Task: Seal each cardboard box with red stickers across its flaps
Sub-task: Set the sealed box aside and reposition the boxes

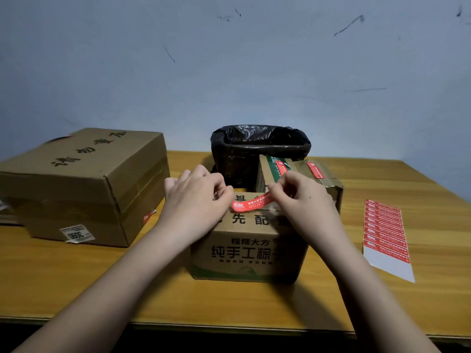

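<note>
A red sticker (251,201) is held over the top flaps of the small cardboard box (248,250) in the middle of the bench (433,200). One end is pinched by the left hand (196,200), the other by the right hand (297,197). A sheet of red stickers (386,225) is laid to the right. A big box (84,184) is seen on the left.

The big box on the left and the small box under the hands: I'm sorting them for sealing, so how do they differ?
The big box is wide and low with black brush lettering on top; the small box is narrower with green-and-black print on its front. The big box lies untouched, while the left hand and right hand hold a red sticker over the small box's top. Both are brown cardboard on the wooden table.
</note>
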`<move>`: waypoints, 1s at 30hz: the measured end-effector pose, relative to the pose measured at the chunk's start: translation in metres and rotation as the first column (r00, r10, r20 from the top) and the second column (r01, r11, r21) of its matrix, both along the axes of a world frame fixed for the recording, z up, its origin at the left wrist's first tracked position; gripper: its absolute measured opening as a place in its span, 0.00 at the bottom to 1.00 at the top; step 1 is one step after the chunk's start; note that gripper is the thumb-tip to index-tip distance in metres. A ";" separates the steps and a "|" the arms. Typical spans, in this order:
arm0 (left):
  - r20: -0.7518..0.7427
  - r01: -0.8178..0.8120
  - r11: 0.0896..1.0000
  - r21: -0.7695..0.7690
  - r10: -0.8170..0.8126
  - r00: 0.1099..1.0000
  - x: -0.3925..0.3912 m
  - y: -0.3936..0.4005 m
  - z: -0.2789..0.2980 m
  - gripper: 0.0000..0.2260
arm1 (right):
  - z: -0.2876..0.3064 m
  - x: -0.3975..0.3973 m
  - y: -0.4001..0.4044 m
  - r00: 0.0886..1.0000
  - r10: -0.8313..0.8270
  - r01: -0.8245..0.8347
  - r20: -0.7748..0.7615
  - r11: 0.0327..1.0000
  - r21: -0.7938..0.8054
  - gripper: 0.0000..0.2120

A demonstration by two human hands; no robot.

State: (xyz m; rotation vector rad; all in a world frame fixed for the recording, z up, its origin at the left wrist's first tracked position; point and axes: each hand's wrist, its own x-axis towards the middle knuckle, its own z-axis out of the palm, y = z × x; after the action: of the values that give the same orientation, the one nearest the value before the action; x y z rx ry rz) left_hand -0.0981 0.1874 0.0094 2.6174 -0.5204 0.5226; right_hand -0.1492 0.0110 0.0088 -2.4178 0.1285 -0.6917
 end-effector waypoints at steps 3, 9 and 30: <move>-0.041 0.029 0.998 -0.059 -0.031 0.999 -0.002 0.001 -0.001 0.12 | 0.000 0.004 -0.002 0.999 0.045 -0.049 0.023 0.982 0.185 0.14; -0.080 0.006 0.995 -0.102 -0.014 0.997 -0.002 0.001 0.001 0.18 | 0.001 0.005 0.001 0.987 0.050 -0.102 0.155 0.932 0.349 0.15; -0.023 0.012 0.999 0.037 -0.011 1.000 -0.002 0.001 0.002 0.12 | -0.002 0.002 0.005 0.999 -0.050 0.047 -0.009 0.973 -0.226 0.12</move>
State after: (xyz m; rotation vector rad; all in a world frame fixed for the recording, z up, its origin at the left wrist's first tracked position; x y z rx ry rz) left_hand -0.1004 0.1879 0.0110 2.6507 -0.5427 0.4839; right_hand -0.1472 0.0155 0.0067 -2.6454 0.1212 -0.7453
